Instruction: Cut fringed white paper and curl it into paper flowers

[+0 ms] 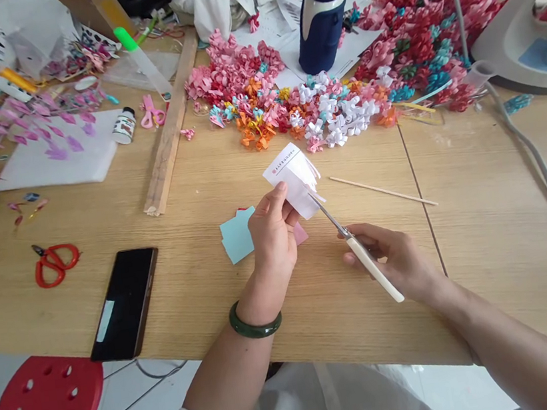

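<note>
My left hand (274,242) pinches a small white paper (289,172) between thumb and fingers, above the middle of the table. Printed text runs near its top edge, and its right side is cut into narrow strips. White-handled scissors (373,269) are gripped in my right hand (401,257), their blades at the paper's lower right edge. Whether the blades are fully closed is hard to see. Light blue paper pieces (236,238) lie beneath my left hand, with a pink piece (300,233) partly hidden beside them. A thin wooden stick (382,190) rests to the right.
Curled paper flowers (311,109) are heaped along the back, around a dark blue bottle (323,23). A wooden bar (173,131) lies left of them. Nearer on the left are a phone (127,298) and red-handled cutters (56,262). A grey cable (533,150) crosses the right side.
</note>
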The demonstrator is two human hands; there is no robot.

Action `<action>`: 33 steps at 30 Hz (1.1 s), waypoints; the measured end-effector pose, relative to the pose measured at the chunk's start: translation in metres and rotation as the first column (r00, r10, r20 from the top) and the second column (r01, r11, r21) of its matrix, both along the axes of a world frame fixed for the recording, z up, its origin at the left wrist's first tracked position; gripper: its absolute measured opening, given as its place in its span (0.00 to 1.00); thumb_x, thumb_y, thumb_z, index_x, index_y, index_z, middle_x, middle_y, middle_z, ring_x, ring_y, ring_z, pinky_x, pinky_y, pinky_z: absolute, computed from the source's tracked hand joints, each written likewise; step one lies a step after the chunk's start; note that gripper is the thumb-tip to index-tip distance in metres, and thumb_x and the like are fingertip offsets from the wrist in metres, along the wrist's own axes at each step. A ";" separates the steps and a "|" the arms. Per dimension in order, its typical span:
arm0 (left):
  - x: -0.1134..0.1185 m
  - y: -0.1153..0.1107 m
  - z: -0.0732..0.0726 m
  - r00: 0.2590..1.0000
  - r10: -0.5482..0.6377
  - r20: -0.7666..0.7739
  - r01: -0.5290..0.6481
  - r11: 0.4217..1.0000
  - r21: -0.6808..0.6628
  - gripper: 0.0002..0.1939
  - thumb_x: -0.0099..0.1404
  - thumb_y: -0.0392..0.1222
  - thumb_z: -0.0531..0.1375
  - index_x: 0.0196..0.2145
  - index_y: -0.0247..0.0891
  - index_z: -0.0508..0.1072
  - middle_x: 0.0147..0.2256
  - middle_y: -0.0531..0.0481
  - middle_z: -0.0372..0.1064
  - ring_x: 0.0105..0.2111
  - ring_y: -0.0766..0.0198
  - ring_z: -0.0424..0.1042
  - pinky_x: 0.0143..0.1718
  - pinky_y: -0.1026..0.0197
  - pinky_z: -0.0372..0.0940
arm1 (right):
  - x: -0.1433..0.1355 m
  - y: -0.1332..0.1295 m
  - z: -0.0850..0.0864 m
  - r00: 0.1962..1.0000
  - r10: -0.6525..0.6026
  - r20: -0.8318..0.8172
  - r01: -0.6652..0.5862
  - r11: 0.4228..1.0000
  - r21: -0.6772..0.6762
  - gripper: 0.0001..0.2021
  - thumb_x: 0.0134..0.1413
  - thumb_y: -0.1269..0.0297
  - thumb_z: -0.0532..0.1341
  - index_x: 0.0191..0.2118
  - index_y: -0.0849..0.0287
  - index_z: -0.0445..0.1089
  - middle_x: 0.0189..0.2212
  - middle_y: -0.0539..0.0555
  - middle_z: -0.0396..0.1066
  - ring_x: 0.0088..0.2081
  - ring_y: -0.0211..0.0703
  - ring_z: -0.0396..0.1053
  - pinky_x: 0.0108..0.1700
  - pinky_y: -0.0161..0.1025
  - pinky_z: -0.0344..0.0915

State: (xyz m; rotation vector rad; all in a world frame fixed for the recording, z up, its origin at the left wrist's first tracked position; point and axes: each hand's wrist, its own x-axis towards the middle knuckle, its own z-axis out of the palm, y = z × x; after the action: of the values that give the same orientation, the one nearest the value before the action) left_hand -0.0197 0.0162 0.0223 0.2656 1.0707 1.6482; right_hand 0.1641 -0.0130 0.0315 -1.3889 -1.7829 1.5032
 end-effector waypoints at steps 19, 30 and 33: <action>0.002 0.001 0.000 1.000 0.004 0.007 -0.004 1.000 -0.003 0.13 0.56 0.46 0.70 0.36 0.37 0.77 0.37 0.46 0.79 0.43 0.61 0.78 0.44 0.63 0.71 | 0.001 -0.005 -0.009 0.997 -0.074 -0.010 0.074 0.997 0.035 0.21 0.51 0.45 0.67 0.38 0.60 0.76 0.23 0.50 0.66 0.24 0.36 0.59 0.24 0.34 0.58; 0.008 -0.002 -0.001 0.980 -0.024 -0.195 0.030 0.999 0.026 0.09 0.55 0.43 0.70 0.35 0.39 0.79 0.38 0.49 0.78 0.38 0.65 0.76 0.43 0.63 0.70 | 0.002 -0.004 -0.013 0.994 -0.103 -0.042 0.103 0.995 0.013 0.15 0.54 0.52 0.68 0.40 0.58 0.75 0.23 0.46 0.63 0.24 0.34 0.57 0.25 0.33 0.57; 0.007 -0.002 -0.001 0.980 -0.009 -0.199 0.017 0.999 0.036 0.08 0.55 0.43 0.70 0.34 0.39 0.79 0.36 0.50 0.78 0.37 0.66 0.76 0.43 0.63 0.70 | 0.002 -0.004 -0.011 0.995 -0.083 -0.054 0.082 0.997 -0.013 0.17 0.54 0.51 0.67 0.42 0.58 0.74 0.24 0.46 0.63 0.23 0.33 0.55 0.23 0.33 0.55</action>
State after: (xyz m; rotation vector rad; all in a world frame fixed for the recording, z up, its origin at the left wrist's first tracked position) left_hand -0.0124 0.0139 0.0210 0.4695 1.1847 1.6567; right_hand 0.1663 -0.0167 0.0209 -1.3954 -1.6666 1.4955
